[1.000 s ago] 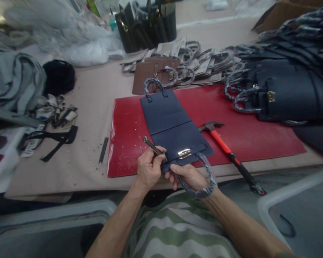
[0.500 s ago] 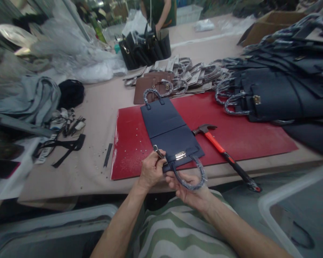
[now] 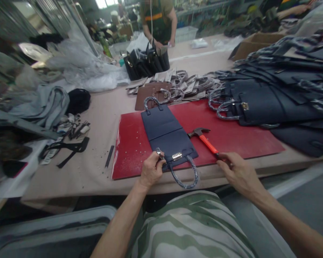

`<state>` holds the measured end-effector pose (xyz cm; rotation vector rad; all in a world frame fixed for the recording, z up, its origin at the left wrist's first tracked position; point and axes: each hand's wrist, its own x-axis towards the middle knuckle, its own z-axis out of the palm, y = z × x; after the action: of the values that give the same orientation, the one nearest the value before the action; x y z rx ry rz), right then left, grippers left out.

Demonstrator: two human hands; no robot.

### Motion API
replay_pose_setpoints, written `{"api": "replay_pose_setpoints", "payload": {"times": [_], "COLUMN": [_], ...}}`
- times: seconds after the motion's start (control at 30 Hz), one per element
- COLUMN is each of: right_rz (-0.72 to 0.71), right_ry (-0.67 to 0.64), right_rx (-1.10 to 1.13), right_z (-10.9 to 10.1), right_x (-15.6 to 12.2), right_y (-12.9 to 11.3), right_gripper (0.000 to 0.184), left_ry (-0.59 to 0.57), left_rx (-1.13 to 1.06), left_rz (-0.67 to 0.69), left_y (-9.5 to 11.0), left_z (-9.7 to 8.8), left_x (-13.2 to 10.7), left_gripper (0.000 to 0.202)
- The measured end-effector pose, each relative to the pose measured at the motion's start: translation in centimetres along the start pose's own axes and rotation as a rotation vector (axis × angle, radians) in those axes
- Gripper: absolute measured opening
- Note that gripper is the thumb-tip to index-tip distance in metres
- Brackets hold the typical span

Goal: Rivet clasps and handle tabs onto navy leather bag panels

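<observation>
A dark blue handbag panel (image 3: 165,125) lies flat on a red board, its two handles wrapped in clear film and a gold-coloured metal plate (image 3: 177,156) near its front end. My left hand (image 3: 151,170) is closed round a short metal punch (image 3: 159,152), which stands tilted at the panel's front left corner. The fingers hide the punch's lower end. At the right, my right hand (image 3: 238,173) is closed on the dark grip of a claw hammer (image 3: 207,143). The hammer's head rests on the board beside the panel.
Under the panel is the red board (image 3: 247,141). Navy bag panels (image 3: 282,102) are heaped at the right, brown panels (image 3: 150,95) behind. Black bags (image 3: 146,62) stand farther back near another person (image 3: 160,23). Black straps (image 3: 75,148) and a dark strip (image 3: 109,156) lie left.
My right hand has left the panel's front handle and moved right onto the hammer's grip. My left hand stays at the panel's corner with the punch. The view has tilted up slightly.
</observation>
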<state>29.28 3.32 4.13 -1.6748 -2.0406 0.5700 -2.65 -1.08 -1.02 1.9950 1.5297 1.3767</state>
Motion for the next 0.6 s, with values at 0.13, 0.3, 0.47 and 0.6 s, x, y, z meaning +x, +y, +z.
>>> {"api": "replay_pose_setpoints", "payload": {"times": [0.13,0.3,0.47,0.6], "right_rz": [-0.069,0.277,0.499,0.092], "right_ry": [0.044,-0.406,-0.547,-0.191], "right_rx": [-0.342,0.256,0.849,0.647], "right_z": [0.3,0.0,-1.8,-4.5], "right_x": [2.9,4.3,4.1,2.5], "right_y": [1.4,-0.4,-4.7,-8.9], "right_gripper": [0.021,0.007,0.015,0.038], "left_ry": [-0.014,0.012,0.022,0.015], "left_rx": [0.008,0.005,-0.015,-0.026], "left_rz": [-0.018,-0.041,-0.063,-0.073], "left_y": [0.0,0.1,0.5,0.8], "left_z": [0.1,0.5,0.7,0.5], "left_x": [0.0,-0.3,-0.1,0.0], "left_gripper": [0.015,0.016,0.016,0.015]}}
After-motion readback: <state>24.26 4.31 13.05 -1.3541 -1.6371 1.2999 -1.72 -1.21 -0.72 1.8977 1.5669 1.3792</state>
